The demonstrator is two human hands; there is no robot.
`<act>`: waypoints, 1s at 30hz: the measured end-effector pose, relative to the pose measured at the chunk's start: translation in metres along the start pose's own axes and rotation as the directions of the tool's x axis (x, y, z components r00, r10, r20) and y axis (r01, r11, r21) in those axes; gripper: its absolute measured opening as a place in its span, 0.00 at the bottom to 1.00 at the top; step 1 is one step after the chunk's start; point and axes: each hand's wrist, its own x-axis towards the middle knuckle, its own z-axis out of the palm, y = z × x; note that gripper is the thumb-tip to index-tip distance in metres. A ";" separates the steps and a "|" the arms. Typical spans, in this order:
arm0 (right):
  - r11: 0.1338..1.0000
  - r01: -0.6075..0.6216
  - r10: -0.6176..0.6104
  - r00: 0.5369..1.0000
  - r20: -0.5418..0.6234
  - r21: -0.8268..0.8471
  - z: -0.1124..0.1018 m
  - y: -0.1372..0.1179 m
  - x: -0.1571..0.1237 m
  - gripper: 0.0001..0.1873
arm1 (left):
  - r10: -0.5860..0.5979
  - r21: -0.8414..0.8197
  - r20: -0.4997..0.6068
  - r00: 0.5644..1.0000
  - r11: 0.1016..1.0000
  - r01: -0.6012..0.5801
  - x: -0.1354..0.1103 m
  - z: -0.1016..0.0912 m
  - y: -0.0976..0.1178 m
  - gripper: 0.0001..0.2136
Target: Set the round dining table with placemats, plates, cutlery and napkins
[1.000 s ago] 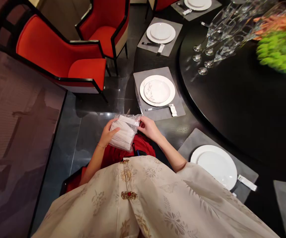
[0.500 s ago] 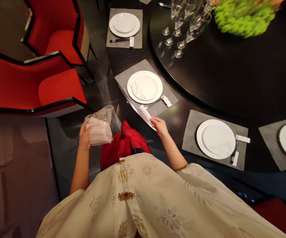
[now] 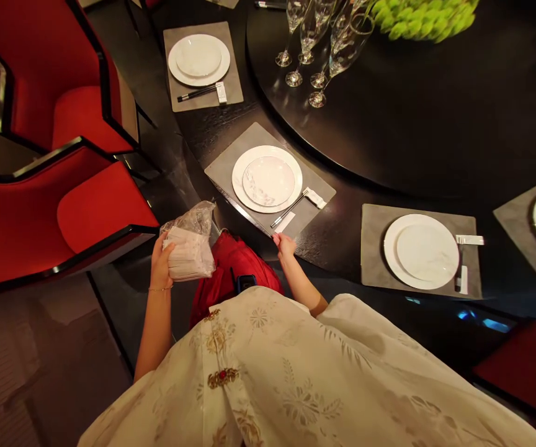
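Black dining table (image 3: 412, 143) edge is touched by the curled, seemingly empty right hand (image 3: 285, 246); a plastic bag of white paper sleeves (image 3: 190, 251) is clasped in the left hand (image 3: 160, 264). Sleeves could be spilled if the bag is tipped.

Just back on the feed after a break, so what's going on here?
A person in a cream embroidered robe is at a round black dining table. Their left hand grips a clear plastic bag of white packets. Their right hand is at the edge of a grey placemat, close to a single white packet lying on it beside chopsticks and a white plate.
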 end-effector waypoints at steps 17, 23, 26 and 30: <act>0.412 0.906 -0.253 0.216 0.943 -0.097 0.182 -0.161 -0.157 0.12 | 0.155 0.102 0.361 0.920 0.974 -0.204 0.124 0.047 0.114 0.23; 0.315 0.944 -0.032 0.118 0.993 -0.102 0.224 -0.165 -0.147 0.13 | 0.160 0.130 0.417 0.894 0.964 -0.233 0.142 0.042 0.123 0.23; 0.306 0.947 0.106 0.064 0.992 -0.094 0.237 -0.170 -0.144 0.11 | 0.130 0.162 0.488 0.863 0.958 -0.235 0.157 0.040 0.126 0.23; 0.426 0.899 -0.011 0.117 0.993 -0.101 0.259 -0.170 -0.137 0.11 | 0.072 0.192 0.577 0.814 0.956 -0.220 0.196 0.040 0.137 0.22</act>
